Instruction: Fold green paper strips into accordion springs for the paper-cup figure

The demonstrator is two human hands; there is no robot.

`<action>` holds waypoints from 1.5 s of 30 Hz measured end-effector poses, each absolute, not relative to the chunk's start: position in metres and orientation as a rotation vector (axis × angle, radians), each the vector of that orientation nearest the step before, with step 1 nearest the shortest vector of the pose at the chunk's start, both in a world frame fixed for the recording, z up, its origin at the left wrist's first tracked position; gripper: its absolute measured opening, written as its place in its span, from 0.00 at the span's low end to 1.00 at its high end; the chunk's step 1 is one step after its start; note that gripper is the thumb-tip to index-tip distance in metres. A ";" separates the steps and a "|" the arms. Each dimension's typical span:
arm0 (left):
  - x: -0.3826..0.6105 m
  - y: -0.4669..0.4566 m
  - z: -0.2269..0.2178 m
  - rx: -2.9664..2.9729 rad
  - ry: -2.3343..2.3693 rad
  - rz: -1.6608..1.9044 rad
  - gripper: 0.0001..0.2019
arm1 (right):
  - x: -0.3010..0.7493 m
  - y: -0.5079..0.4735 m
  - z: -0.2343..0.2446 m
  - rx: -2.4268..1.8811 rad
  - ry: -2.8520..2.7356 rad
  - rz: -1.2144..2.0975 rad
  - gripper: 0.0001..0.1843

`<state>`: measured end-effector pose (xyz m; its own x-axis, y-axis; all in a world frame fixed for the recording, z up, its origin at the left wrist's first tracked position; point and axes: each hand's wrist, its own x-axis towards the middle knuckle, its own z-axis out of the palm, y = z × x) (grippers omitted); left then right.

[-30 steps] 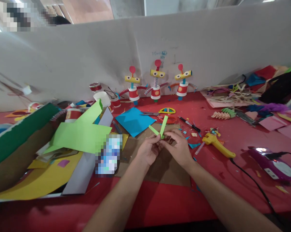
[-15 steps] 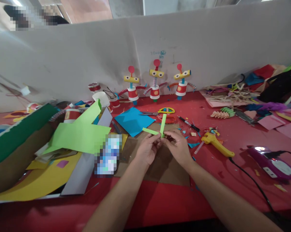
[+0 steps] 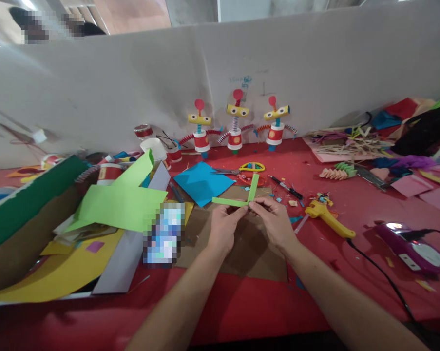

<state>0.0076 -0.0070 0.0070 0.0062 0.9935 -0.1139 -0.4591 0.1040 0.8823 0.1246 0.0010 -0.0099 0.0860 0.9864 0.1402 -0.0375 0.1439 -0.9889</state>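
Note:
Two narrow light green paper strips [image 3: 238, 196] meet at a corner between my hands, one lying leftward, the other rising up and to the right. My left hand [image 3: 225, 228] pinches the joint from the left. My right hand [image 3: 274, 220] pinches it from the right, fingertips touching the left ones. Both hands hover over a brown cardboard sheet [image 3: 249, 251] on the red table [image 3: 241, 302].
A blue paper square [image 3: 201, 183], yellow-handled scissors [image 3: 247, 168], a black pen [image 3: 287, 187] and a yellow glue gun [image 3: 327, 217] lie just beyond. Three paper-cup robots [image 3: 236, 124] stand against the white partition. Green and yellow sheets [image 3: 121, 202] pile left; a purple corded device [image 3: 411, 246] sits right.
The left strip has swung down from slanting upward to nearly flat; the upright strip now leans right. My hands stayed in place, pinching the joint.

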 end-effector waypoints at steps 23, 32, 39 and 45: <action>0.000 0.002 -0.002 0.582 0.885 1.220 0.09 | 0.128 0.006 -0.010 -1.009 -0.954 1.408 0.09; -0.001 0.002 0.005 0.615 0.945 1.175 0.12 | 0.129 0.003 -0.010 -1.057 -1.182 1.233 0.09; 0.001 0.004 0.006 0.597 0.939 1.231 0.11 | 0.128 0.001 -0.004 -1.064 -1.411 1.033 0.11; 0.005 0.001 0.009 0.623 0.934 1.305 0.11 | 0.123 0.000 -0.005 -1.077 -1.227 1.093 0.13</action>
<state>0.0046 0.0009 0.0093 0.0006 0.9753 -0.2209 -0.5235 0.1885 0.8309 0.1233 -0.0005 -0.0046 0.0326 0.9874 0.1546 -0.0398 0.1559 -0.9870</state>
